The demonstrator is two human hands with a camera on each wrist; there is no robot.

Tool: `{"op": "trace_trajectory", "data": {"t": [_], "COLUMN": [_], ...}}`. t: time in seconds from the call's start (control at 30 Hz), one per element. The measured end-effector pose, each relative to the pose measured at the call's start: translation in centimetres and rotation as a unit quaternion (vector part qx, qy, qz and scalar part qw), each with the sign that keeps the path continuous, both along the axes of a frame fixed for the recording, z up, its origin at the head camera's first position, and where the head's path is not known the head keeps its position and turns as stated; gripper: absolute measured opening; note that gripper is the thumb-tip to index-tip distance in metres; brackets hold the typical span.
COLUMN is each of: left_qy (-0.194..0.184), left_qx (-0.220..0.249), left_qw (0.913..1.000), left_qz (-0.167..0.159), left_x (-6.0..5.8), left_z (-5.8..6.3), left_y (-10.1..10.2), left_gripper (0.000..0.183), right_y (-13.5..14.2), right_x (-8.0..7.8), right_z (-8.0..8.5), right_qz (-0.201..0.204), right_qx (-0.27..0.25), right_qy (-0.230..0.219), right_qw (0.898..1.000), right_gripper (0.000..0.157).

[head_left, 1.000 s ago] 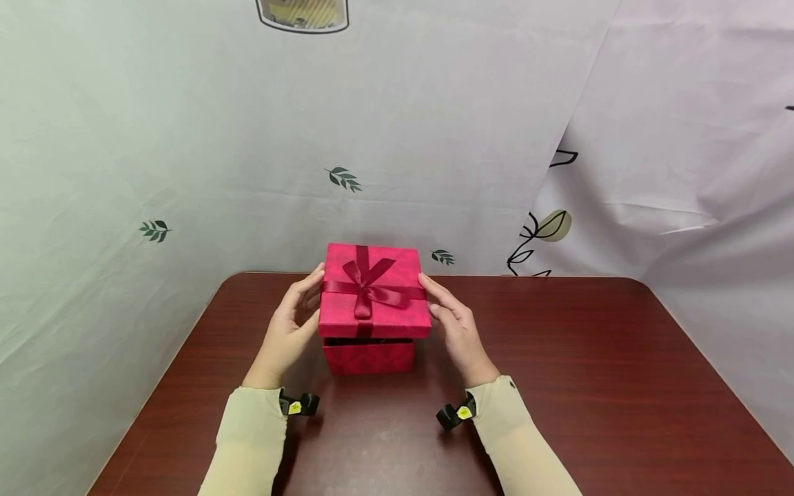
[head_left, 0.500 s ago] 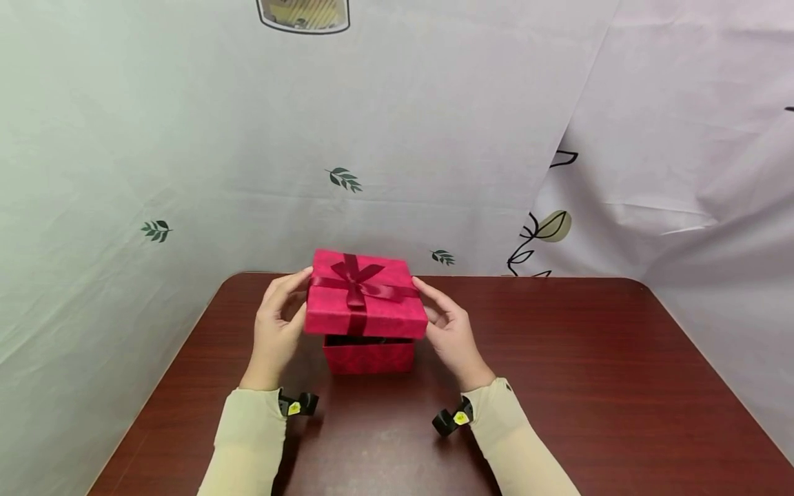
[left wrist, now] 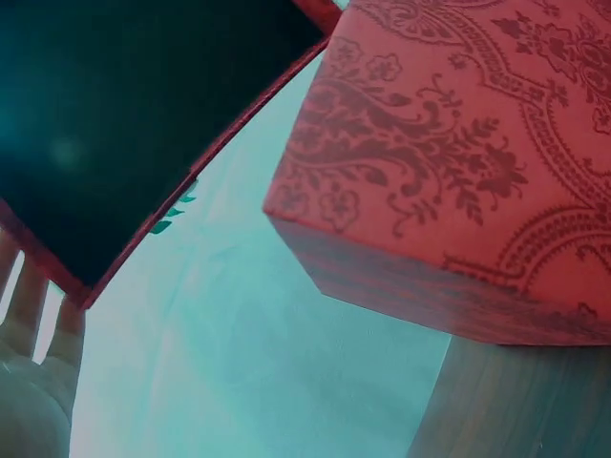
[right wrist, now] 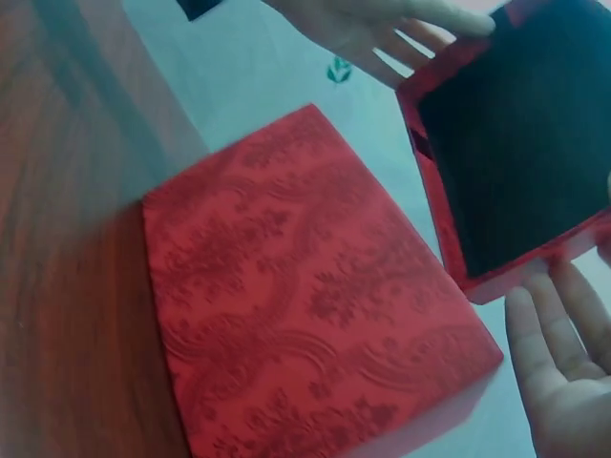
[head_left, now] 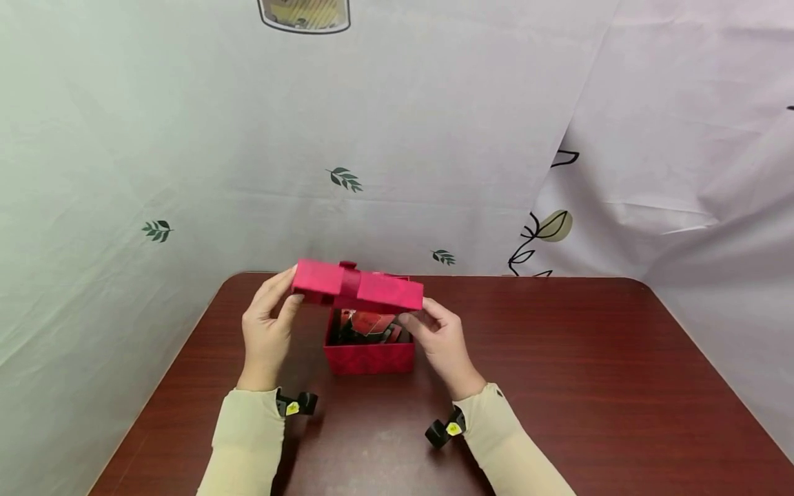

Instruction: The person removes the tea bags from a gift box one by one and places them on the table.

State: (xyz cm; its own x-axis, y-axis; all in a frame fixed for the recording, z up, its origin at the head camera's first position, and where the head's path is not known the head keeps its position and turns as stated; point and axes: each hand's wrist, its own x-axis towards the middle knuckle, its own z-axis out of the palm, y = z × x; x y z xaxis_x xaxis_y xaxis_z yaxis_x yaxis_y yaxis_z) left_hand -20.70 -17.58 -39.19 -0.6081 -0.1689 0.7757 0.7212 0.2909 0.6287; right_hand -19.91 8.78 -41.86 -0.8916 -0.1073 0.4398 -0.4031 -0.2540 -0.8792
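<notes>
A red gift-box lid (head_left: 384, 293) with a ribbon is held in the air between both hands, over the back part of its box. The left hand (head_left: 265, 337) grips the lid's left end, the higher one. At the lower right end, the right hand (head_left: 445, 341) holds it with the thumb along the near edge. Both wrist views show the lid's black inside (right wrist: 520, 143). Beneath stands the red patterned box (head_left: 369, 359), upright on the table. Reddish and dark contents (head_left: 372, 322) show inside it; their kind is unclear, and the lid hides part of them.
The dark red-brown wooden table (head_left: 558, 365) has rounded far corners. Behind it hangs a pale cloth (head_left: 434, 138) with printed leaves. A black wrist camera (head_left: 304, 404) sits at the left sleeve, another camera (head_left: 439, 432) at the right.
The lid has shifted left and tipped, its near edge rising and its right end dropping, so the box's contents now show. Both hands moved left with it; the box stayed put.
</notes>
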Motion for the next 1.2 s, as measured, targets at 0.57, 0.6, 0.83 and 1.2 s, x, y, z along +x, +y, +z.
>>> {"op": "trace_trajectory", "data": {"t": [0.57, 0.6, 0.83, 1.2], "left_qy": [-0.093, -0.104, -0.179, -0.307], "left_qx": [0.086, 0.092, 0.109, 0.117], "left_qw": [0.9915, 0.9896, 0.9753, 0.9375], "left_qz": [0.031, 0.037, 0.069, 0.114], "left_x": [0.8, 0.9, 1.0, 1.3], "left_z": [1.7, 1.8, 2.2, 2.8], "left_y": [0.4, 0.3, -0.8, -4.3], "left_gripper": [0.037, 0.037, 0.036, 0.042], "right_y": [-2.2, -2.4, -3.4, -7.2], "right_x": [1.3, 1.5, 2.1, 3.0], "right_z": [0.3, 0.4, 0.8, 1.6], "right_qz": [-0.022, -0.018, 0.017, 0.060], "right_qx": [0.092, 0.101, 0.164, 0.148], "right_qy": [0.010, 0.013, 0.008, -0.021], "right_qw": [0.995, 0.995, 0.986, 0.987], "right_gripper": [0.056, 0.059, 0.071, 0.073]}}
